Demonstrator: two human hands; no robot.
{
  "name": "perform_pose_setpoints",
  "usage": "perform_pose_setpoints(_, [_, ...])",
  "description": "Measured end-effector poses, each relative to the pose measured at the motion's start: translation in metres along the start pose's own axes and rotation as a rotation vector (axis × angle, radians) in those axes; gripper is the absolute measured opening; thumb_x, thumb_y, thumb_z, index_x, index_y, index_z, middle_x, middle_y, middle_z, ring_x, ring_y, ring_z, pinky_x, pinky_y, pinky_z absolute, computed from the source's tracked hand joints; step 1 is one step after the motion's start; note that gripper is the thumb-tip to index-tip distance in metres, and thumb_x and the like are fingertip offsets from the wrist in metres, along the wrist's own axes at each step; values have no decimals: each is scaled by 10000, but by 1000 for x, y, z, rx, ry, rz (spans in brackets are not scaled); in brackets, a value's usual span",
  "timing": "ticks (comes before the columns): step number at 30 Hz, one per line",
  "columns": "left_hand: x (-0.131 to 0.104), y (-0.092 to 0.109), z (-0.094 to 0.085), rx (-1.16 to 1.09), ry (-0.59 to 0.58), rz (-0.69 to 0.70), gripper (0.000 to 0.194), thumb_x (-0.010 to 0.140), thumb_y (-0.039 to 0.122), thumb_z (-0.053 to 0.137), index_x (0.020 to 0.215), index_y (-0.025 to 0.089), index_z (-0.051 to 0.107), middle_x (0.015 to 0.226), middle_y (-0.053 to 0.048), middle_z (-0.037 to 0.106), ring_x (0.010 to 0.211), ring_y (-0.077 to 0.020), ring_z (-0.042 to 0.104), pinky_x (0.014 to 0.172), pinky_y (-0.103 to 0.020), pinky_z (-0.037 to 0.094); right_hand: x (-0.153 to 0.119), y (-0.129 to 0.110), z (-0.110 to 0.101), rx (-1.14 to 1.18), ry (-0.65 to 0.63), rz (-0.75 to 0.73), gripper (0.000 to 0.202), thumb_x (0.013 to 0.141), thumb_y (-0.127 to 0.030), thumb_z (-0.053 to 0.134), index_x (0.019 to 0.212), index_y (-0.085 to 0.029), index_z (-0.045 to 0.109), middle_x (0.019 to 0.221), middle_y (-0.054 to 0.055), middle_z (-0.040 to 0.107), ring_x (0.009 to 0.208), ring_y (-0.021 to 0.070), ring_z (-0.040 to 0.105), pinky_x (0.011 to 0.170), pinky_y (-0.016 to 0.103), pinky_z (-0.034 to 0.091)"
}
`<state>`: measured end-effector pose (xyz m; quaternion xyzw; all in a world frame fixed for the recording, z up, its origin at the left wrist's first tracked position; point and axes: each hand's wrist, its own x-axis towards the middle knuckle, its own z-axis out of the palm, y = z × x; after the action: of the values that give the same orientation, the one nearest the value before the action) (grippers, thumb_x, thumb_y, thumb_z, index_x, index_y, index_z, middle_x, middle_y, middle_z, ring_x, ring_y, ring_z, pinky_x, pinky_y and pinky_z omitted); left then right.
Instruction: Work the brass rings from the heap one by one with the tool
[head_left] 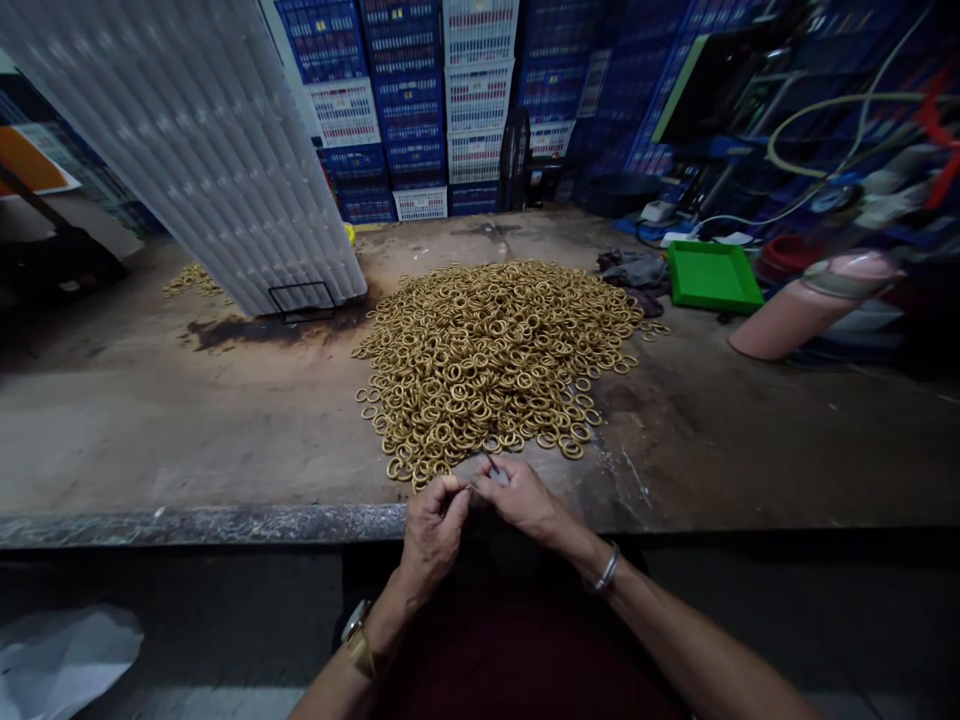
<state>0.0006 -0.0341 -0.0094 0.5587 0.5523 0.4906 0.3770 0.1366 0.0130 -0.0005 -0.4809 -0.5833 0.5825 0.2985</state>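
Observation:
A broad heap of brass-coloured rings lies on the worn table. At the table's front edge, just below the heap, my left hand is closed in a pinch, with a watch on its wrist. Beside it my right hand, with a metal bracelet on the wrist, is closed round a thin dark tool whose tip sticks up between the fingers. The fingertips of both hands nearly meet. Whatever my left fingers pinch is too small to make out.
Stacked translucent corrugated sheets stand at the back left beside a few more rings. Blue and white crates line the back. To the right are a green tray, a dark cloth and a pink cylinder.

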Motion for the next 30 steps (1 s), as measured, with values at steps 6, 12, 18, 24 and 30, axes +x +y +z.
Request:
perform_pose_setpoints(6, [2, 12, -1, -285, -162, -339, 251, 753, 387, 557, 654, 158, 535, 507, 44, 456, 421, -57, 345, 423, -185, 269, 1, 0, 3, -62, 51, -26, 182, 712, -312, 502, 605, -165, 495, 514, -54, 431, 465, 58, 350, 450, 183, 287])
perform_pose_setpoints(12, [-1, 12, -2, -563, -268, -470, 298, 764, 448, 538, 708, 160, 485, 574, 42, 463, 399, -32, 299, 376, -166, 206, 1, 3, -1, 72, -17, 76, 192, 740, -360, 450, 666, -183, 466, 513, -55, 460, 384, 60, 318, 380, 192, 243])
perform_pose_setpoints(18, [-1, 14, 0, -532, -194, -437, 286, 778, 450, 521, 739, 170, 474, 602, 46, 477, 409, -33, 300, 376, -161, 203, 0, 16, 0, -324, 67, -192, 120, 712, -196, 456, 615, -169, 519, 563, -26, 508, 536, 92, 433, 527, 205, 329])
perform_pose_setpoints(24, [0, 20, 1, -365, -122, -378, 321, 747, 467, 547, 656, 167, 478, 508, 61, 429, 400, -42, 301, 393, -177, 231, -9, 15, 3, -507, -54, -333, 144, 736, -125, 422, 684, -183, 543, 621, -11, 562, 568, 104, 482, 546, 208, 329])
perform_pose_setpoints(30, [-7, 13, -3, -404, -149, -392, 332, 755, 474, 543, 656, 167, 464, 533, 53, 446, 401, -35, 312, 378, -167, 212, -7, 10, -3, -743, -95, -258, 157, 722, -125, 422, 731, -191, 565, 638, 5, 592, 568, 117, 503, 527, 214, 299])
